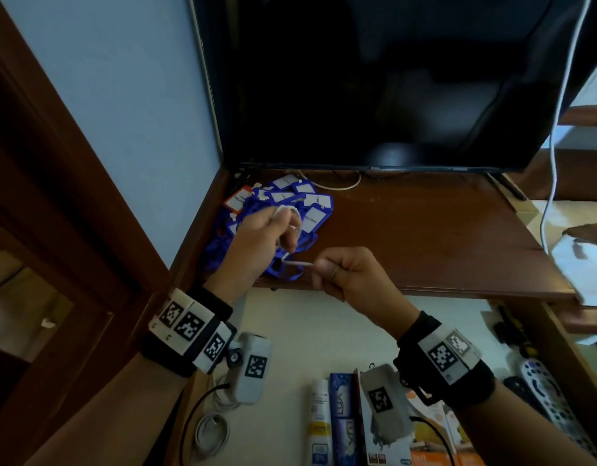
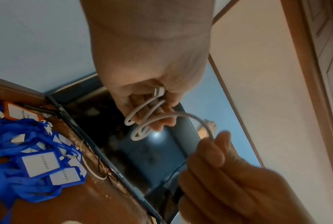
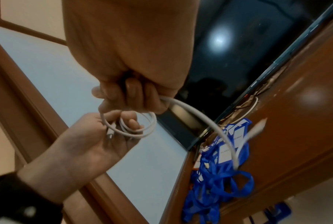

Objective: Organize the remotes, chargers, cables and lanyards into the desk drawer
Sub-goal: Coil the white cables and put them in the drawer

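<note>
Blue lanyards (image 1: 276,216) with white name cards lie heaped at the left back corner of the wooden desk (image 1: 424,237), below the dark screen (image 1: 374,79). Just in front of them the left hand (image 1: 256,240) has its fingers curled round small loops of a white cable (image 3: 135,127), plug tucked in the palm. That cable runs across to the right hand (image 1: 347,274), clenched on its free end above the desk's front edge. Lower right, a grey remote (image 1: 545,391) lies in the open drawer (image 1: 569,351).
</note>
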